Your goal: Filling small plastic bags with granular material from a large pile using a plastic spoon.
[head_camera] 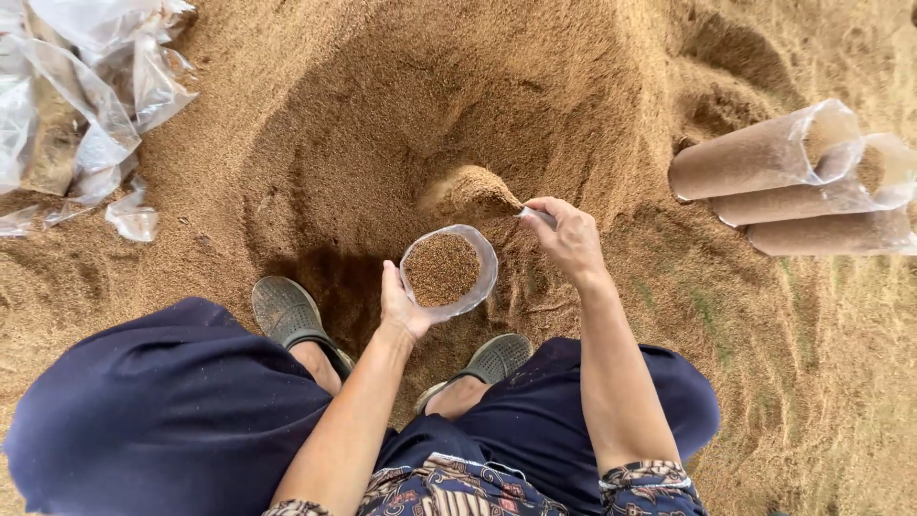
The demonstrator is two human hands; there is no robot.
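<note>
Two bare hands are at work above a hollow scooped in a broad pile of brown husk-like grain. Nearest the camera, the person's knees in dark blue trousers frame the view, with a patterned hem below, and two grey-green slip-on shoes rest on the grain.

Just beyond the shoes, the left hand is closed around the left side of a clear plastic bag, holding its mouth open and upward. The bag stands between the feet and the hollow and is filled nearly to its rim with the brown material.

To the right of the bag, the right hand is clamped on the handle of a scoop, fingers curled together. The scoop is heaped with grain and sits just above and behind the bag's mouth; its body is mostly hidden under the load.

Farther right, three filled cylindrical bags lie on their sides, touching one another, open ends pointing right.

At the far left, a heap of empty clear plastic bags lies crumpled on the grain.
</note>
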